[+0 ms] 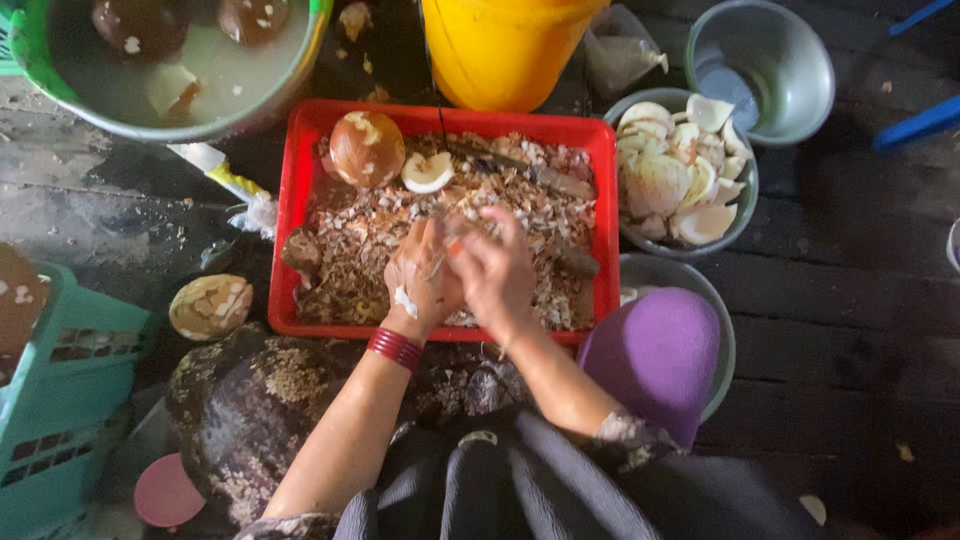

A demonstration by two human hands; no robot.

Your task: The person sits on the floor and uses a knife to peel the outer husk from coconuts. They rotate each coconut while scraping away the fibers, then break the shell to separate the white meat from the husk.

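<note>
My left hand [420, 278] and my right hand [497, 268] are pressed together over the red tray [296, 200], which is heaped with brown and white shavings. The left hand, with red bangles on the wrist, curls around a small pale coconut piece [452, 232]. The right hand's fingers close against the same piece; whether it also holds a tool is hidden. A peeled brown coconut [366, 148] and a white half piece [427, 172] lie at the tray's far left. A dark knife [545, 178] rests on the shavings.
A grey bowl [742, 205] of white coconut slices stands right of the tray, with an empty grey bowl [800, 60] beyond it. Also around are a yellow bucket [500, 50], a green basin [40, 70] of water, a teal basket [70, 400], a purple cap [655, 355] and a speckled coconut [210, 305].
</note>
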